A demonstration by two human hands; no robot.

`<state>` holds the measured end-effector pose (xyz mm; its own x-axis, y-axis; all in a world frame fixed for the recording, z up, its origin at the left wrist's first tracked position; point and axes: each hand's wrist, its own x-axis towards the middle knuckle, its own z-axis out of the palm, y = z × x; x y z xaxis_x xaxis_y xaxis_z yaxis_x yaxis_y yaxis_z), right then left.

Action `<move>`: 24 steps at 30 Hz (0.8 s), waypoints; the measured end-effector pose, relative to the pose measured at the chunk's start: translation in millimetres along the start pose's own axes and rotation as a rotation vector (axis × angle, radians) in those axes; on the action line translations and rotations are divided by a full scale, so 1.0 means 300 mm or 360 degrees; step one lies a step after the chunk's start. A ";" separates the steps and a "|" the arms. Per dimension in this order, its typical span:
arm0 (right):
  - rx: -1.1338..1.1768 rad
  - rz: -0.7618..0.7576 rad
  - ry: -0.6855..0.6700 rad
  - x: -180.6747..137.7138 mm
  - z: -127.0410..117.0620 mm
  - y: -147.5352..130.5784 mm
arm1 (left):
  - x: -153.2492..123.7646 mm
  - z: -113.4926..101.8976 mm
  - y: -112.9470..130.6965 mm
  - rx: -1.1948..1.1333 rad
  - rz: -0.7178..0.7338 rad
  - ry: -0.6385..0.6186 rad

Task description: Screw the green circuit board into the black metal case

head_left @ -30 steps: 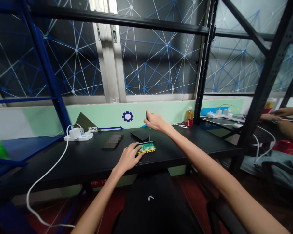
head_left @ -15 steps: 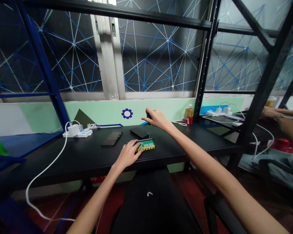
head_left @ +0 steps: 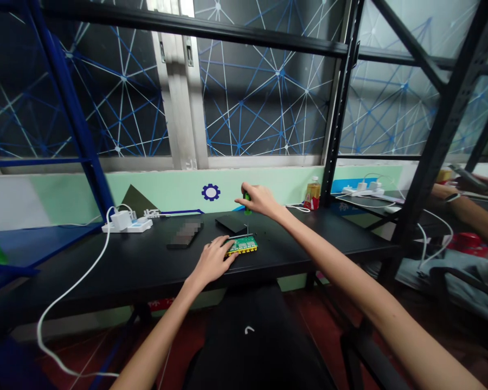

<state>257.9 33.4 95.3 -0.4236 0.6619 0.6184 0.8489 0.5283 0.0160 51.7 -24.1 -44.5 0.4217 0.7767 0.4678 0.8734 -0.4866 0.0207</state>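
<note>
Your left hand [head_left: 214, 260] clasps the left end of the circuit board [head_left: 246, 245] below centre frame — your right hand [head_left: 262, 199], higher up, is wrapped around a screwdriver [head_left: 248, 210].

Both of the person's hands, left [head_left: 215, 259] and right [head_left: 260, 199], are bare, with slender fingers and narrow wrists. The slim forearms [head_left: 361, 290] are bare too, as far as the picture's lower edge shows them. Over the lap lies a black cloth garment [head_left: 244, 360], matte and dark enough that its seams and folds cannot be told, bearing one small, white, hook-shaped curved mark [head_left: 249, 329].
</note>
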 end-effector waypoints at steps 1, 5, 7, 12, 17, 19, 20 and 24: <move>-0.0003 0.0023 -0.0019 0.002 -0.004 0.002 | 0.000 0.000 0.000 -0.0004 0.0002 0.0007; 0.0073 0.0124 -0.0237 0.009 -0.042 0.031 | 0.002 0.001 -0.003 -0.0034 0.0008 0.0015; 0.0161 0.0106 -0.0323 0.008 -0.059 0.046 | 0.003 0.004 -0.004 -0.0058 0.0008 0.0021; 0.0087 0.0100 -0.0137 -0.013 -0.050 0.040 | 0.003 0.005 -0.005 -0.0071 0.0004 0.0016; -0.0050 0.0158 -0.0008 -0.034 -0.017 0.017 | 0.003 0.002 -0.004 -0.0049 -0.0018 -0.0033; 0.0031 0.0143 -0.0015 -0.034 -0.016 0.020 | 0.003 0.004 -0.005 -0.0048 -0.0010 -0.0021; 0.0078 0.0130 -0.0024 -0.031 -0.017 0.023 | 0.004 0.006 -0.006 -0.0050 -0.0003 -0.0016; 0.0185 0.0065 -0.0037 -0.009 -0.018 0.031 | 0.003 0.010 -0.009 -0.0045 0.0013 -0.0022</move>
<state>268.8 33.5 98.1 -0.3979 0.6957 0.5980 0.8238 0.5579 -0.1009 50.6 -20.8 -46.9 0.4326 0.7779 0.4558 0.8626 -0.5042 0.0418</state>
